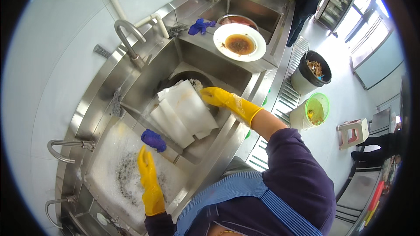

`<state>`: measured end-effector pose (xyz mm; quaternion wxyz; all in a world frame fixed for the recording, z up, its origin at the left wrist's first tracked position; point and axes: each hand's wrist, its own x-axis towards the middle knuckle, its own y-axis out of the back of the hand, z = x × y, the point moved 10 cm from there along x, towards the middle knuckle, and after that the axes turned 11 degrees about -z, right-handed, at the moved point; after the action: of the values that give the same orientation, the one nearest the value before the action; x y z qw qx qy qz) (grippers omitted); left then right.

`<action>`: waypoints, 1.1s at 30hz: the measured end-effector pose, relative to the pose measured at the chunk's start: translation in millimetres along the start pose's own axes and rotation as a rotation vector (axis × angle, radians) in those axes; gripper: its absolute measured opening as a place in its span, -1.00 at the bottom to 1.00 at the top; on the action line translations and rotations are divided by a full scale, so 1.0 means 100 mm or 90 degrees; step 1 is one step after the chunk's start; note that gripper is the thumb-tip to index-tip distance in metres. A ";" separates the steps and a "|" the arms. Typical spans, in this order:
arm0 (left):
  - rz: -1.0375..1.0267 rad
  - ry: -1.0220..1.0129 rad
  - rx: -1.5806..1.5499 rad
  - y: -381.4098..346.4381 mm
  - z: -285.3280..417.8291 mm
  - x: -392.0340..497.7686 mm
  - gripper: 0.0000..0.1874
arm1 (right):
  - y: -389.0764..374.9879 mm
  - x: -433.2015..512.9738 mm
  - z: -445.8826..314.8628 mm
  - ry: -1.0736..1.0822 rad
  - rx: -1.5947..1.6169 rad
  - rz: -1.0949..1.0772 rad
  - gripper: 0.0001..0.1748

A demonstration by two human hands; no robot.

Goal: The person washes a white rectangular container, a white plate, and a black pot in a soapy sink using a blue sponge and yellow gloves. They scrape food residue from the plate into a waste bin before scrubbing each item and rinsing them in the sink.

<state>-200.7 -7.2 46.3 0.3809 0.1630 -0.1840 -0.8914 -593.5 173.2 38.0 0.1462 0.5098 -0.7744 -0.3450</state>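
Note:
My right hand [215, 96], in a yellow rubber glove, is at the right edge of a stack of white rectangular dishes [188, 108] in the middle sink. Whether it grips one of them or something beside them cannot be told. Under the dishes lies a dark round pan or bowl [206, 78] with pale scraps in it. My left hand [149, 173], gloved in yellow too, hovers over the sudsy water [111, 167] of the near sink, fingers extended, nothing seen in it. Just beyond its fingertips a purple cloth [153, 140] rests on the divider between the sinks.
A white plate with brown liquid [240, 44] stands on the counter beside a second purple cloth [200, 27]. A metal bowl [239, 19] is in the far sink. Steel faucets [131, 39] line the wall side. Waste bins [303, 78] and a stool [353, 132] stand on the floor; people are farther off.

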 end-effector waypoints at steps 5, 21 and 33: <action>-0.169 -0.067 -0.004 -1.00 0.76 0.25 -0.56 | 0.93 0.01 0.04 0.174 -0.044 0.197 -0.68; -0.457 0.205 -0.610 -4.19 2.37 1.34 -0.48 | 2.25 0.37 1.31 -0.018 -0.314 0.080 -0.28; -0.487 0.209 -0.691 -4.77 2.36 1.84 -0.49 | 2.17 0.59 1.29 -0.111 -0.355 0.005 -0.53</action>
<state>-718.4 211.1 10.9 0.0895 0.1359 0.4196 -0.8930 -843.5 222.9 86.0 0.2151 0.4154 -0.6616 -0.5861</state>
